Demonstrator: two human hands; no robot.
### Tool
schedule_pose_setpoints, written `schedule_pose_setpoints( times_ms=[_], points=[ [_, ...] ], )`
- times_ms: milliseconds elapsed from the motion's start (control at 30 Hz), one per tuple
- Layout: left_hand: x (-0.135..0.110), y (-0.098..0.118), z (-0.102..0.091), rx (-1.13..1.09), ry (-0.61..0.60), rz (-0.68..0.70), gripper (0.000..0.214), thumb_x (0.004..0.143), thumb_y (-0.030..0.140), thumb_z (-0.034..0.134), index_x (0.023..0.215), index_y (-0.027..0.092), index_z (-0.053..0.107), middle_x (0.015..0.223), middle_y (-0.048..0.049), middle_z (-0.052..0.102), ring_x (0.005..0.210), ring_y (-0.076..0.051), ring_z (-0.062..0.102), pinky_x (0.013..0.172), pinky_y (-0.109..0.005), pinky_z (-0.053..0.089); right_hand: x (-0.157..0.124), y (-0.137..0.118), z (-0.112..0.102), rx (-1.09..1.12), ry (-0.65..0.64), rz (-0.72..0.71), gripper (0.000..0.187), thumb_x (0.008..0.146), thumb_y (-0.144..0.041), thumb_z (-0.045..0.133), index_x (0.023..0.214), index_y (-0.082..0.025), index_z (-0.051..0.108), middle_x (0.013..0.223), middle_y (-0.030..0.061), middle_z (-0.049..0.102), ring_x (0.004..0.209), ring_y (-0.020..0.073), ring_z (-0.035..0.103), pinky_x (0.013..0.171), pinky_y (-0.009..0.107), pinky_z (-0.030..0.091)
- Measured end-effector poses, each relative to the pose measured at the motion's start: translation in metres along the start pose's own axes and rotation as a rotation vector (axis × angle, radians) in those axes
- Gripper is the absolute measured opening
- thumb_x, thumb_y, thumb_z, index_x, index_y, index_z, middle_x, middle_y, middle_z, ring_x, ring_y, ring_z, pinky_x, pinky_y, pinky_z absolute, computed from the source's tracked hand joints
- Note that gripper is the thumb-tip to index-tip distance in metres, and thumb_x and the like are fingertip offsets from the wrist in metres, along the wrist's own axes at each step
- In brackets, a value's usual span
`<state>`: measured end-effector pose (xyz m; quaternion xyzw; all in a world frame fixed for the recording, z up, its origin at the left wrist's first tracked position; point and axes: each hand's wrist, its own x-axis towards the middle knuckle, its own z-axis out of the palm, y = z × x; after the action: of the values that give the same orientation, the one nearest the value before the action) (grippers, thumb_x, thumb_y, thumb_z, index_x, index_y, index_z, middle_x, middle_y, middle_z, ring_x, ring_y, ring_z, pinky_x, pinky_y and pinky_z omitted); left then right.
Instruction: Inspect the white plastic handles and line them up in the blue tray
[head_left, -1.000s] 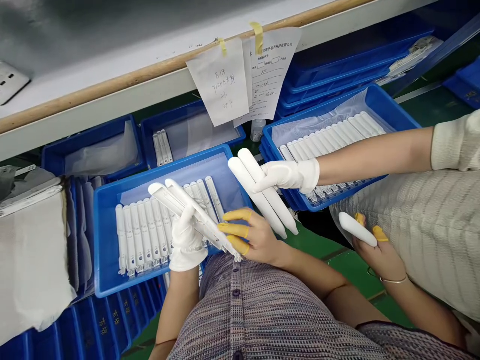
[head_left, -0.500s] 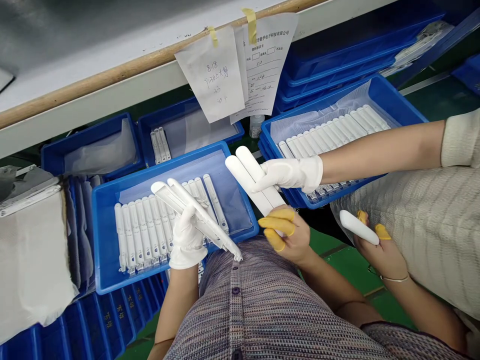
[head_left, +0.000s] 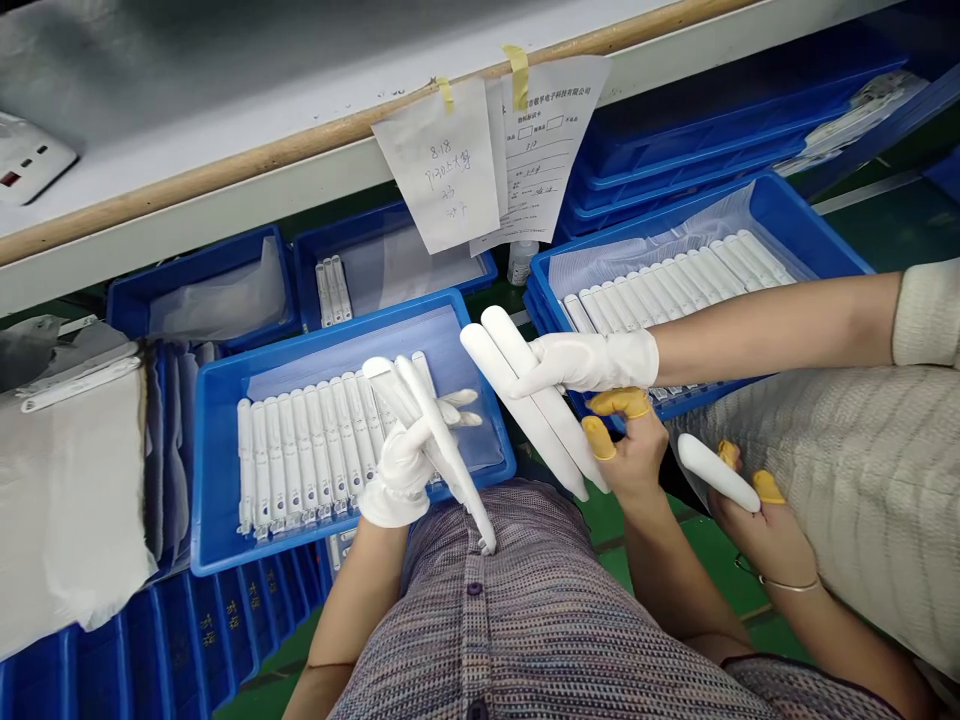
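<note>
My left hand (head_left: 401,470), in a white cotton glove, is shut on a pair of slim white plastic tubes (head_left: 442,445) above a blue plastic tray (head_left: 204,480). Rows of similar white tubes (head_left: 307,450) lie in that tray on a plastic liner. My right hand (head_left: 630,445), with yellow finger cots, is open and empty, right next to two longer white tubes (head_left: 525,395). A co-worker's gloved hand (head_left: 585,365) grips those two tubes. The co-worker's other hand (head_left: 750,510) holds a single white tube (head_left: 716,472).
A second blue tray (head_left: 697,225) of white tubes lies under the co-worker's arm, with stacked blue trays behind it. A smaller blue tray (head_left: 390,245) holds a few tubes. Paper labels (head_left: 435,165) hang from the wooden-edged shelf above. White cloth lies at far left.
My right hand has moved right, from below the co-worker's tubes to beside their lower part. My left hand has shifted right, and the tubes in it now point more steeply toward my body.
</note>
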<state>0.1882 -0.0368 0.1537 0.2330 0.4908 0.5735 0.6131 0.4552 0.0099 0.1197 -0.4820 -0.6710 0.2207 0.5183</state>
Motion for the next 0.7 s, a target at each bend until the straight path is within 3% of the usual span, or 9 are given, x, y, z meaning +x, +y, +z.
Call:
schedule_pose_setpoints(
  times_ms=[167,267,400,567,700],
  points=[
    [0.003,0.001,0.014,0.010,-0.056,-0.024,0.023,0.081,0.041,0.078,0.080,0.017,0.078,0.117,-0.0155,0.073,0.080,-0.025,0.071,0.040,-0.023,0.042,0.007,0.015,-0.012,0.358,-0.684,0.451,0.049,0.081,-0.052,0.078,0.114,-0.018,0.066,0.106,0.0087,0.075,0.091,0.0231,0.073,0.078,0.036,0.061],
    [0.005,0.000,0.017,0.012,-0.065,-0.034,0.025,0.080,0.042,0.079,0.080,0.017,0.078,0.118,-0.0170,0.072,0.089,-0.028,0.071,0.044,-0.024,0.045,0.006,0.016,-0.003,0.559,-0.925,0.627,0.050,0.076,-0.054,0.081,0.105,-0.015,0.072,0.097,0.0083,0.077,0.085,0.0229,0.074,0.074,0.035,0.061],
    [0.004,-0.001,0.016,-0.022,-0.068,0.010,0.021,0.079,0.039,0.080,0.078,0.018,0.078,0.123,-0.0143,0.071,0.099,-0.031,0.070,0.047,-0.025,0.048,-0.004,0.007,0.021,0.721,-0.912,0.682,0.045,0.077,-0.053,0.082,0.098,-0.014,0.076,0.096,0.0105,0.079,0.085,0.0236,0.075,0.075,0.037,0.062],
    [-0.002,0.006,0.008,-0.074,-0.107,0.058,0.024,0.077,0.042,0.081,0.076,0.019,0.077,0.118,-0.0146,0.070,0.093,-0.028,0.068,0.044,-0.024,0.045,-0.016,-0.015,0.049,0.713,-0.770,0.634,0.041,0.079,-0.053,0.081,0.095,-0.015,0.078,0.094,0.0102,0.080,0.082,0.0228,0.075,0.075,0.037,0.061],
    [-0.013,0.021,0.001,-0.128,-0.090,0.113,0.027,0.072,0.044,0.084,0.073,0.018,0.076,0.114,-0.0146,0.070,0.084,-0.023,0.066,0.043,-0.022,0.042,-0.015,-0.036,0.068,0.775,-0.755,0.595,0.043,0.077,-0.056,0.082,0.089,-0.015,0.076,0.084,0.0071,0.078,0.074,0.0205,0.073,0.071,0.034,0.061]
  ],
)
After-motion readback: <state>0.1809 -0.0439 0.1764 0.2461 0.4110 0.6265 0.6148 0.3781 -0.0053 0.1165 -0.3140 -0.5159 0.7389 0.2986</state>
